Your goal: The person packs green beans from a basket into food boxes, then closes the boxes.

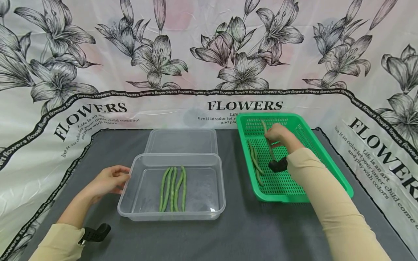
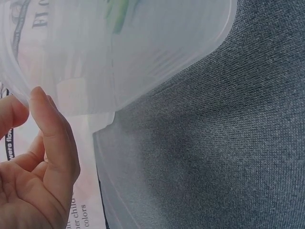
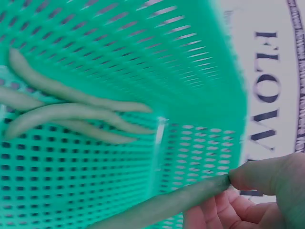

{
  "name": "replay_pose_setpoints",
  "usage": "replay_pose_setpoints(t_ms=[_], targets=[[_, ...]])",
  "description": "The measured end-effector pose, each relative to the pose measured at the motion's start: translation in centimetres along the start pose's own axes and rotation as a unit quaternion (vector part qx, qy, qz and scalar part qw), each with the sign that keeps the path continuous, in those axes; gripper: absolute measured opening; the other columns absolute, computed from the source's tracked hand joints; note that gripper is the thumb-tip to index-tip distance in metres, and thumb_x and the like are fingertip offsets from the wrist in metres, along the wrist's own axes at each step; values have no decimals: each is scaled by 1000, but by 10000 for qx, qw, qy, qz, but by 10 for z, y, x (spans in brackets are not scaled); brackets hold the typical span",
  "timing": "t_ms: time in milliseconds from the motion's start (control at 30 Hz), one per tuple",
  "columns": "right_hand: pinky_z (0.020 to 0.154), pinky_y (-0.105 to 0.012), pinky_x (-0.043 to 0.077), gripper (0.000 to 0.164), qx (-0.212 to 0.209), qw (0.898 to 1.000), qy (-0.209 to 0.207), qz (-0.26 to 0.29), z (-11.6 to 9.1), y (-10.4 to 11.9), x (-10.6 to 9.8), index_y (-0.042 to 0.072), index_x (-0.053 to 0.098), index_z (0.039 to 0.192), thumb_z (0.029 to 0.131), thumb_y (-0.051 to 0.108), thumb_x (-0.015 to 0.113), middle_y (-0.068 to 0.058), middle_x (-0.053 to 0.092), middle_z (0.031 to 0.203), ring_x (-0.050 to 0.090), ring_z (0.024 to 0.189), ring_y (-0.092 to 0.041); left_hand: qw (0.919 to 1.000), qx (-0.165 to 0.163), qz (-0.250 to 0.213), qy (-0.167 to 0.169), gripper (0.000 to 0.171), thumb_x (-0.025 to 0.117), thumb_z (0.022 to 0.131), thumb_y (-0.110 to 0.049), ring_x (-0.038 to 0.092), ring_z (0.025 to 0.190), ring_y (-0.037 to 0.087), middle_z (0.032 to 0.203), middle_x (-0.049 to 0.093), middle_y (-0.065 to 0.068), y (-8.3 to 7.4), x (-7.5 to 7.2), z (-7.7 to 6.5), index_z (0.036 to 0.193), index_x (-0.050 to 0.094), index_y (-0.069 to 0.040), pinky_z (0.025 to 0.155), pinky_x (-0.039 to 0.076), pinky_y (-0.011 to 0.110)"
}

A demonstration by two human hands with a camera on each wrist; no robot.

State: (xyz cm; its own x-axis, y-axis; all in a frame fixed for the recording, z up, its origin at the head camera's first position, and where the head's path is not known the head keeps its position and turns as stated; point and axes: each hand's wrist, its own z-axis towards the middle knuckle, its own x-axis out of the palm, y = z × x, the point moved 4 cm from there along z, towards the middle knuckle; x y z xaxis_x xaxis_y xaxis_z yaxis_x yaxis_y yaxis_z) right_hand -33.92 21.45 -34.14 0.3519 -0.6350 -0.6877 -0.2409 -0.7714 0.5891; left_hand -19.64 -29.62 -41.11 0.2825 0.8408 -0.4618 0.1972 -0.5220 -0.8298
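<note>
The right hand [image 1: 281, 137] pinches a green bean [image 3: 167, 205] by one end over the green basket [image 1: 281, 199], where three more beans [image 3: 76, 112] lie near a side wall. The left hand [image 1: 109, 180] lightly pinches the rim of the clear box [image 1: 204, 188] holding five beans [image 1: 172, 190] side by side. Lifting the pinched bean well above the basket's edge should prevent snagging.

Whether home or studio cannot be told: this is a tabletop corner, its grey surface [image 1: 235, 235] walled from nine o'clock through twelve to three by a floral sheet [image 1: 202, 72] (printed FLOWERS, repeatedly). Kitchen-like wares lend a domestic note: a clear plastic box [image 1: 199, 161] towards seven, a green basket [image 1: 284, 186] between three and four, both holding green beans [image 1: 172, 188].
</note>
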Motion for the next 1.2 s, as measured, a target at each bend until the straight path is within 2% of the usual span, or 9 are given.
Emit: replay_pose_setpoints(t_ms=[100,233,400,633,767,900,1000,1100,1200], targets=[[82,-42,52,17,-233,9997,-60,35,-6,15,-7,2,44,77,92,5,37,-16,51,94,60,85,-24,10000,3,-12,-13,50,52,94,-28,56,85,21,107,57,17,0,0,0,131,39,4,70,53,35],[83,-44,51,19,-484,9987,-89,88,-11,32,-11,-7,48,101,94,7,38,-21,50,107,60,91,-27,10000,6,-4,-23,51,52,94,-29,56,86,21,110,56,18,0,0,-1,131,39,3,70,53,35],[80,-41,53,21,-671,9976,-87,120,-17,50,-6,-7,47,106,94,7,38,-23,49,113,60,91,-26,10000,5,-50,-2,51,52,94,-30,57,86,20,110,56,17,1,2,-2,131,40,4,70,53,35],[78,-38,54,28,-917,9957,124,-30,-24,73,16,-8,45,116,94,9,40,-24,47,120,59,99,-31,10000,18,-73,-6,50,51,95,-28,56,85,20,108,57,16,-1,4,-1,131,40,4,70,53,35],[76,-37,54,22,-1116,9932,324,-121,-29,89,36,-4,47,109,94,10,41,-22,49,115,59,93,-29,10000,-1,-70,-17,51,51,95,-29,57,86,21,111,56,18,-1,2,-1,132,39,3,71,53,35],[70,-33,56,9,-1359,9898,381,-210,-35,101,55,2,46,93,92,10,43,-13,50,95,57,75,-19,10000,-3,-80,9,51,51,95,-30,57,88,21,113,55,19,-2,0,-1,132,39,2,73,53,36],[64,-31,56,9,-1502,9876,417,-171,-39,107,70,4,44,84,91,9,45,-9,50,87,59,71,-18,9999,20,-102,20,50,51,95,-29,58,88,21,112,55,19,-3,0,-1,132,39,3,72,53,36],[62,-30,56,11,-1587,9859,522,-83,-43,111,84,5,44,84,92,10,46,-9,50,86,61,74,-19,9999,10,-115,13,50,51,95,-28,58,87,20,111,56,18,-3,1,-2,132,40,3,71,54,35],[61,-30,56,9,-1603,9852,600,50,-46,113,96,2,47,91,93,11,47,-13,54,93,63,76,-21,9999,44,-112,34,50,50,95,-28,58,87,20,112,56,19,-3,1,-2,132,39,4,71,54,35]])
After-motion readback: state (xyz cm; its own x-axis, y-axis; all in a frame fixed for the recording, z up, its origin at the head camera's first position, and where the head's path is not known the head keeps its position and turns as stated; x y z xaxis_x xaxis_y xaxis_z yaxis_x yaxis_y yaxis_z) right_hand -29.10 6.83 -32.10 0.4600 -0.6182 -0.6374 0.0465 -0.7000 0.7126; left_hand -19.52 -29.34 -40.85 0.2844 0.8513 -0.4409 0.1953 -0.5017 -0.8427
